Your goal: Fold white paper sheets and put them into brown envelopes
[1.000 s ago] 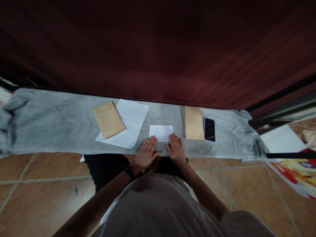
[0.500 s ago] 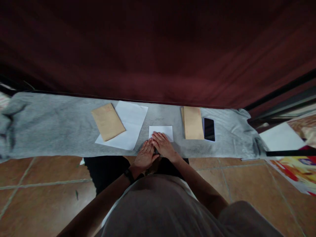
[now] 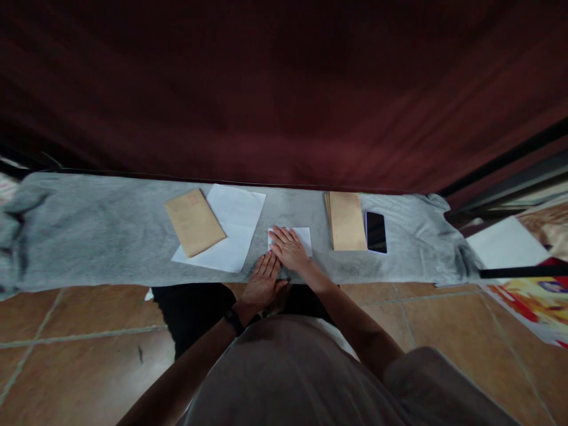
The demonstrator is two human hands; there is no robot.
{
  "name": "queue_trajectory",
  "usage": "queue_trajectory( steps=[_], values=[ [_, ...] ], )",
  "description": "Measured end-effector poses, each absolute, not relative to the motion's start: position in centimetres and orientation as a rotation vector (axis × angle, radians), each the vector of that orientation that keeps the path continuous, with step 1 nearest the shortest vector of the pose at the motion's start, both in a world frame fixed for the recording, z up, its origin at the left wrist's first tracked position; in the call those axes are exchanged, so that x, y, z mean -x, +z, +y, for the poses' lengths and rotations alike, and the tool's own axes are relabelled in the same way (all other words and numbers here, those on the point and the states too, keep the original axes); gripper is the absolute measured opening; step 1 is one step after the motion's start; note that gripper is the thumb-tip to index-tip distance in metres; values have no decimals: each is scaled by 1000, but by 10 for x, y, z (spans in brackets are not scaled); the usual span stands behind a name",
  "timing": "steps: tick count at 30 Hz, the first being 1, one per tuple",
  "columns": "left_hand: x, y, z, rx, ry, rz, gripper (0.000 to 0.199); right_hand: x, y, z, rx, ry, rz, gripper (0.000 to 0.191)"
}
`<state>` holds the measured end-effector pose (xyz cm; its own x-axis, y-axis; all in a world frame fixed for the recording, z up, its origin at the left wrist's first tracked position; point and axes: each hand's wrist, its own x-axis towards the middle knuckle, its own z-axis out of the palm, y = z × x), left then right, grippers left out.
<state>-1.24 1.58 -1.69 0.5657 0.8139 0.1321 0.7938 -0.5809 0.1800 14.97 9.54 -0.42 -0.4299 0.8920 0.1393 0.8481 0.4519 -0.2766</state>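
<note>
A small white folded paper [image 3: 304,238] lies near the front edge of the grey cloth-covered bench [image 3: 115,231]. My right hand [image 3: 289,248] rests flat over its left part, fingers extended. Just left of and below it, my left hand [image 3: 261,283] lies flat with fingers stretched out, its fingertips by the paper's lower left corner. Neither hand grasps anything. To the left, a brown envelope [image 3: 195,223] overlaps a larger white sheet [image 3: 242,219].
A stack of brown envelopes [image 3: 348,222] sits on the right of the bench, with a phone [image 3: 376,232] beside it. A dark red curtain [image 3: 284,106] hangs behind. At far right are a white sheet [image 3: 508,244] and a colourful printed package [image 3: 539,302].
My right hand has slid up and slightly left over the small paper. My left hand has stayed almost where it was.
</note>
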Motion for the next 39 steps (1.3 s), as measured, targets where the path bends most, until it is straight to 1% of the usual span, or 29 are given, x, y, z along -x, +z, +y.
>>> queue_trajectory(
  steps=[9, 17, 30, 39],
  values=[
    [11, -15, 15, -2709, 307, 1386, 68, -180, -8, 36, 1569, 207, -2392, 53],
    [10, -11, 14, -2697, 283, 1388, 73, -210, -16, 11, 1650, 138, -2301, 58],
    [-8, 9, 23, -2695, 212, 1378, 70, -223, -15, -1, 1652, 169, -2244, 60],
    [-19, 6, 30, -2720, 229, 1322, 70, -223, -13, -1, 1678, 189, -2237, 59]
  ],
)
